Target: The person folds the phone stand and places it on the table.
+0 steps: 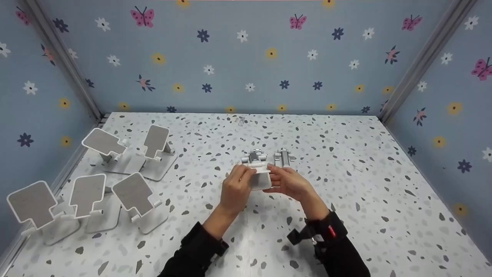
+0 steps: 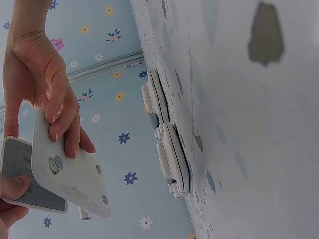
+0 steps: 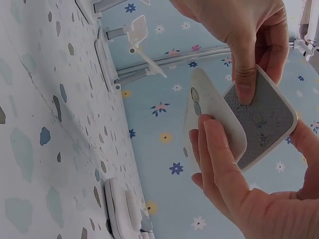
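Observation:
Both hands hold a white phone stand (image 1: 261, 181) above the speckled table, its two plates partly spread apart. My left hand (image 1: 235, 187) pinches the plate with the grey pad (image 3: 266, 122), thumb lying on the pad. Fingers of my right hand (image 1: 290, 184) lie along the base plate (image 2: 75, 172), which has round feet on its underside; in the right wrist view the right thumb is at the padded plate's edge. Just beyond the hands, two folded phone stands (image 1: 285, 157) lie side by side on the table.
At the left of the table stand several unfolded phone stands (image 1: 89, 196) with grey pads, some close together. Blue flowered walls (image 1: 246, 57) close off the back and both sides. The speckled table (image 1: 384, 200) reaches right of the hands.

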`<state>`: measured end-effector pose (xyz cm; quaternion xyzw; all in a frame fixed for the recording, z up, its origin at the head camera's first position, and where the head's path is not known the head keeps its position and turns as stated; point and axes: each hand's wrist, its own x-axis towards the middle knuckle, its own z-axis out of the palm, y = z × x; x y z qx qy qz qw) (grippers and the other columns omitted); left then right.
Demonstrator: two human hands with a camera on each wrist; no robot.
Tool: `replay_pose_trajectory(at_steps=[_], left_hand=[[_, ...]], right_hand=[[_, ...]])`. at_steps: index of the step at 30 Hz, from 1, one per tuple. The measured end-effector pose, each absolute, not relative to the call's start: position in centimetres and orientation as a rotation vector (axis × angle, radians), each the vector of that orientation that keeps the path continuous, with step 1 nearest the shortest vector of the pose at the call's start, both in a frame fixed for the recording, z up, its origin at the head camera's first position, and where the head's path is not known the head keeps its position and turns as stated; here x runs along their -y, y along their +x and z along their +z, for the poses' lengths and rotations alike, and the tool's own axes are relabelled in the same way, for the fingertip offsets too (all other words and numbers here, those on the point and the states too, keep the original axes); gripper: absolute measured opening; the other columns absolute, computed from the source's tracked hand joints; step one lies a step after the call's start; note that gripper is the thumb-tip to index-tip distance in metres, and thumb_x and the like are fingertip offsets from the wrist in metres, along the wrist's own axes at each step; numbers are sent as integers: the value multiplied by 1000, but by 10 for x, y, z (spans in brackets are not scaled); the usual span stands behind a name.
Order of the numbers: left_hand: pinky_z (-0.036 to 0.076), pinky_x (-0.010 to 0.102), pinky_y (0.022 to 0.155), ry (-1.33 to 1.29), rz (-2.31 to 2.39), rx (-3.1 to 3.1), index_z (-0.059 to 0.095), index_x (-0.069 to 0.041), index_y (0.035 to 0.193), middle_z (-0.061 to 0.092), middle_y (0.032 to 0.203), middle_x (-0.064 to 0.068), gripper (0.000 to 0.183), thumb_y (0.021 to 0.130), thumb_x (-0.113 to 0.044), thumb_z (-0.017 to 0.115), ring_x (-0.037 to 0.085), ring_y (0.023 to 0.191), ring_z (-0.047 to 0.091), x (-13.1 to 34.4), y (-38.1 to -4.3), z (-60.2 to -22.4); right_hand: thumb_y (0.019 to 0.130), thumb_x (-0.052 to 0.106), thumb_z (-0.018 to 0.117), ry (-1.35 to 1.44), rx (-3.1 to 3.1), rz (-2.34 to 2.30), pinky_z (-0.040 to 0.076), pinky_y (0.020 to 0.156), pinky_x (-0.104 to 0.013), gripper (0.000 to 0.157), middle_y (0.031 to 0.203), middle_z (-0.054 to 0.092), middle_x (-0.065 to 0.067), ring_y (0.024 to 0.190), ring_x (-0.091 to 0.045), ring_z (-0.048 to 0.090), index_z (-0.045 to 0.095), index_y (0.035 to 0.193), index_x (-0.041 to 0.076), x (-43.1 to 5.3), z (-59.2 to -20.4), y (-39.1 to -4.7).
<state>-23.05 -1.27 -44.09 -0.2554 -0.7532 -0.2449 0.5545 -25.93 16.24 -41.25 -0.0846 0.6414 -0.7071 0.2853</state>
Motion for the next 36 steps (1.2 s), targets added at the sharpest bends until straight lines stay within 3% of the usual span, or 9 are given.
replay_pose_trajectory(at_steps=[5,8,13,17,20,25,32,36], left_hand=[[57,29,71,-593,-731,1879,68,2,94,62,89,11,25,71,3,79,22,82,63,13,-228,-437],[57,37,85,-531,-978,1990,64,5,113,63,106,17,46,77,-18,80,27,98,63,13,-225,-434],[51,49,95,-271,-1422,2183,53,8,131,61,119,23,74,86,-50,66,35,109,60,14,-223,-427],[55,42,86,-100,-1702,2292,51,8,134,64,117,21,87,87,-65,56,30,102,64,15,-224,-424],[58,35,80,-23,-1901,2317,52,7,134,66,116,22,79,91,-58,54,28,98,66,17,-225,-421],[60,35,80,22,-2214,2246,56,8,131,65,119,26,58,94,-38,54,28,95,69,20,-228,-417],[60,32,80,66,-2374,2168,53,12,132,62,124,29,55,93,-26,58,18,88,67,26,-228,-416],[60,32,80,50,-2411,2117,53,13,131,63,121,29,53,91,-21,59,15,84,66,27,-226,-416]], right_hand=[[102,18,38,-172,-1698,-1997,59,79,-28,49,95,71,-6,84,-13,71,37,134,-18,-161,-411,-259],[102,17,40,-160,-1703,-2059,59,81,-28,48,97,72,-7,83,-11,71,37,135,-18,-163,-409,-258],[101,15,40,-156,-1696,-2107,59,84,-30,44,97,72,-8,86,-13,71,40,131,-17,-164,-406,-258],[100,15,41,-158,-1704,-2109,59,84,-30,45,97,71,-8,89,-14,70,40,131,-18,-164,-405,-257],[100,15,40,-174,-1706,-2107,59,84,-29,46,97,71,-8,89,-14,70,40,131,-18,-164,-404,-256],[100,14,39,-207,-1695,-2097,58,85,-29,45,95,72,-5,88,-13,70,38,132,-19,-163,-406,-255],[98,12,41,-247,-1706,-2080,58,82,-26,42,93,70,0,88,-10,68,44,128,-18,-160,-407,-253],[97,9,42,-261,-1724,-2076,58,78,-23,45,91,69,2,85,-8,68,39,130,-21,-158,-405,-251]])
